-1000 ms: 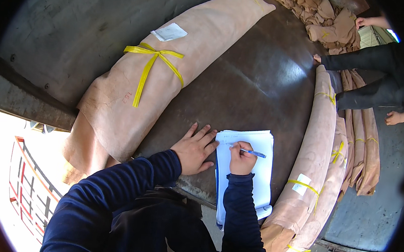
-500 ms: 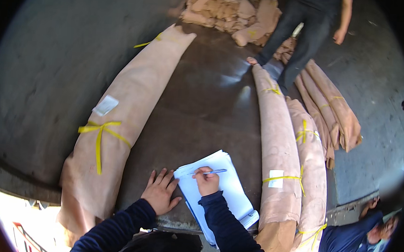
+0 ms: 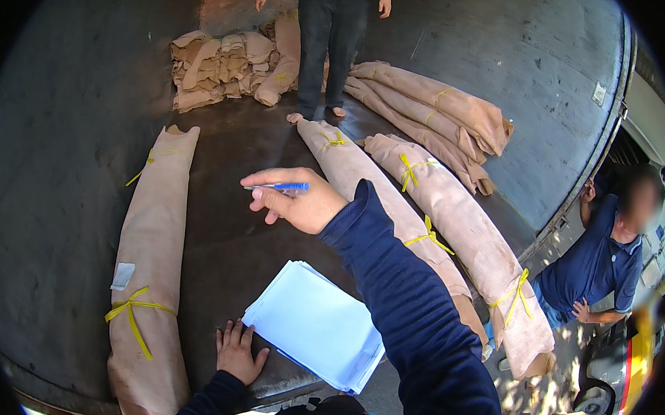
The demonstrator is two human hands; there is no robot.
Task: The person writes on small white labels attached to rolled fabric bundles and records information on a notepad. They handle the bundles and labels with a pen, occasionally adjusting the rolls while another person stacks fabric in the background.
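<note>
My right hand (image 3: 310, 200) is raised and stretched forward, closed around a blue pen (image 3: 294, 186). My left hand (image 3: 241, 353) lies flat with fingers spread, its fingertips by the left corner of a stack of white paper sheets (image 3: 317, 322). That stack rests at the near edge of the dark floor (image 3: 222, 238). Left of it lies a long, pale tan roll of leather-like material (image 3: 153, 233), bound with yellow ties and bearing a white label (image 3: 122, 276). My right forearm partly hides another tan roll (image 3: 365, 180); beyond that one is a third tied roll (image 3: 463, 217).
A barefoot person (image 3: 327, 45) stands on the floor at the far side. Behind are a heap of folded tan pieces (image 3: 223, 65) and more rolls (image 3: 432, 99) along the grey wall (image 3: 526, 90). Outside at right, a person in a navy shirt (image 3: 595, 253) stands near the edge.
My right hand has lifted off the paper and reached forward with the pen. The view has turned, showing more of the right side. My left hand stays beside the sheets.
</note>
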